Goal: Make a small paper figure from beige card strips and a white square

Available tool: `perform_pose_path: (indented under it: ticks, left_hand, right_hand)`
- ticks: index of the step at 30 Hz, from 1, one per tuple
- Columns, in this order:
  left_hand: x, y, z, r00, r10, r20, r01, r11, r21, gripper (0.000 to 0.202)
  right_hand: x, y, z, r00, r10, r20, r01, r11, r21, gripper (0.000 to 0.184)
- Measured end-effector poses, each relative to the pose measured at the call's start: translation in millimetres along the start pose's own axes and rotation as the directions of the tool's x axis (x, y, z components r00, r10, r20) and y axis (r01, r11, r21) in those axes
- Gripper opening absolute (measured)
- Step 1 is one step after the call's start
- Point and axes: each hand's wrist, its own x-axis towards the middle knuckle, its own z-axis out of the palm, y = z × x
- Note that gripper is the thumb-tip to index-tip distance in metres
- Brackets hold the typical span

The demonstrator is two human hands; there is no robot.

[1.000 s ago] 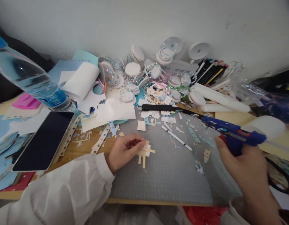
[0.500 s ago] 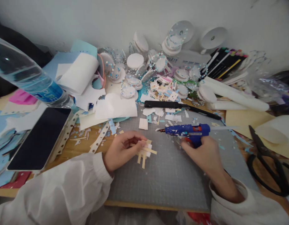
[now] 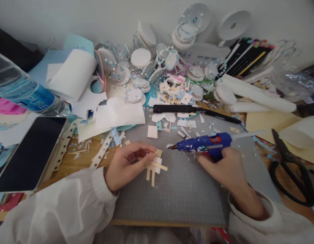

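My blue glue gun (image 3: 205, 144) lies with its long axis almost level across the grey cutting mat (image 3: 187, 196). Its nozzle points left, toward my other hand, and tips slightly down. A pale glue stick (image 3: 246, 135) pokes out of the back end to the right. The gun sits over the middle of the mat, its tip near the small bundle of cream paper strips (image 3: 155, 166) but not touching it.

My right hand (image 3: 223, 167) is wrapped around the gun's grip from below, fingers closed on it; I cannot tell whether a finger is on the trigger.

My left hand (image 3: 126, 162) rests on the mat's left part, fingers curled narrowly, with the fingertips (image 3: 149, 157) pinching the top of the crossed strips and pressing them onto the mat. The strips fan out downward and to the right from under my fingers.

Behind the gun a black craft knife (image 3: 177, 108) lies along the mat's far edge among paper scraps. Black scissors (image 3: 291, 166) lie off the mat to the right, and a phone (image 3: 27, 152) lies face up well to the left, beside a water bottle (image 3: 22, 93).
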Motion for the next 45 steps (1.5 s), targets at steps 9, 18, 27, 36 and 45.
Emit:
perform_pose_path:
  ticks: [9,18,27,36,45]
  left_hand:
    - [-4,10,1.7,0.996,0.053,0.066,-0.054,0.998,0.021,0.005]
    - [-5,11,-1.9,0.982,0.16,0.099,-0.159,0.987,-0.021,0.007]
    - [-6,17,-3.8,0.956,0.192,0.22,-0.169,0.979,-0.117,0.011]
    - [-8,16,-1.8,0.94,0.15,0.307,-0.1,0.98,-0.173,0.011]
    - [-6,17,-1.4,0.953,0.152,0.263,-0.138,0.988,-0.071,0.004]
  right_hand:
    - [-11,-12,-4,0.997,0.005,0.083,-0.024,0.972,0.233,0.027]
    - [-12,-15,-3,0.994,-0.075,0.081,0.051,0.963,0.266,0.03]
    - [-12,-13,-5,0.989,-0.113,0.098,0.062,0.908,0.415,0.028]
    - [-15,-11,-4,0.979,-0.176,0.105,0.099,0.853,0.512,0.005]
    - [-13,-12,-6,0.993,-0.074,0.094,0.017,0.866,0.499,0.011]
